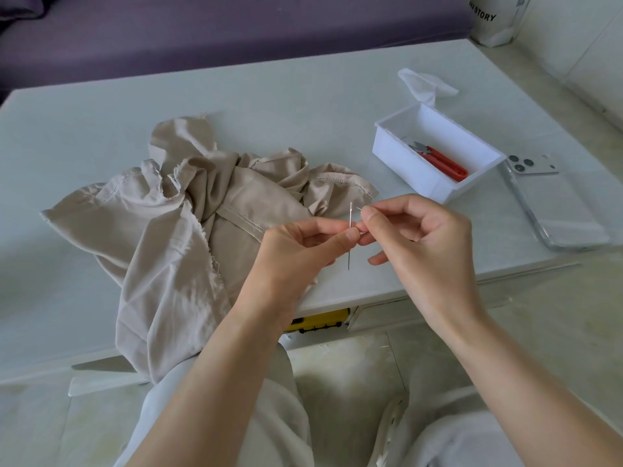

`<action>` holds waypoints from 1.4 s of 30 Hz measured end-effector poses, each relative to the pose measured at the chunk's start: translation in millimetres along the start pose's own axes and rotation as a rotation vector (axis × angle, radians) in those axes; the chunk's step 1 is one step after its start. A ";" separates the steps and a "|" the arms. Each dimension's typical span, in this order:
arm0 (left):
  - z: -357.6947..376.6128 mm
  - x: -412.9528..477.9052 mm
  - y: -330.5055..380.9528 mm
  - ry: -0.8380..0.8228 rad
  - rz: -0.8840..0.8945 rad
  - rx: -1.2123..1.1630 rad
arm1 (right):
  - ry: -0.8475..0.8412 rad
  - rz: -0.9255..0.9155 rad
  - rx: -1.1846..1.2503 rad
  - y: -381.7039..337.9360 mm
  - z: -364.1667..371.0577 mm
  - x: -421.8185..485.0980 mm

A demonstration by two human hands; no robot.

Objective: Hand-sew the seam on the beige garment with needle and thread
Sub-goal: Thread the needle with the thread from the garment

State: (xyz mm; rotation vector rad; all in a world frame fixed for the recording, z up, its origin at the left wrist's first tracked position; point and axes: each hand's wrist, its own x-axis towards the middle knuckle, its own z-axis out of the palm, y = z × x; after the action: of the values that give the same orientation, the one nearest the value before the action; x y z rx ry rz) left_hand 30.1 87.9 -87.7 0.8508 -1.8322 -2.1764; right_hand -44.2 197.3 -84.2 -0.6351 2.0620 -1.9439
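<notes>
1. The pale tabletop (pixel 269 96) is seen from above and carries all listed items.
2. The beige garment (pixel 175 230) is laid crumpled on the left half of the tabletop. One portion is draped over the near edge toward the person's lap. Stitched hems are visible on several folds.
3. A phone (pixel 553 203) in a clear case is placed face down at the right edge of the tabletop, just beside the white box (pixel 397 153).
4. The white box is positioned right of the garment, well apart from the hands.
5. The left hand (pixel 300 251) is held above the near edge of the garment. Its grip is closed on the needle (pixel 351 214), which is pinched between thumb and forefinger.
6. The right hand (pixel 428 244) is raised opposite. Its grip is closed on the thread (pixel 359 208), pinched at the fingertips.
7. A tissue (pixel 424 84) is located behind the box.
8. Red snips (pixel 441 160) are stored inside the box.
9. The needle is held upright, with both ends exposed.
10. The thread end is presented just beside the needle's upper end.
</notes>
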 end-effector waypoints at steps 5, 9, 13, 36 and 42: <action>1.9 -2.0 2.6 0.013 -0.020 -0.012 | 0.005 -0.001 -0.013 0.3 -0.3 0.3; 2.6 -2.7 3.5 0.017 -0.013 -0.009 | 0.001 -0.002 -0.013 0.1 -1.0 0.2; 2.9 -3.7 4.3 0.025 -0.012 0.002 | 0.001 -0.002 -0.016 0.4 -1.2 -0.1; 3.4 -5.0 6.2 0.030 -0.010 0.014 | 0.002 -0.016 -0.044 0.8 -1.0 -0.2; 5.6 -7.1 7.5 0.017 0.015 -0.011 | 0.007 -0.008 -0.045 0.9 -1.5 0.5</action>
State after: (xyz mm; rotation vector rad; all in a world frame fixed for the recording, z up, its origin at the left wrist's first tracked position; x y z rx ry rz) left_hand 31.3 94.3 -77.9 0.8485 -1.8109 -2.1617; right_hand -45.4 198.4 -84.8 -0.6475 2.1158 -1.9118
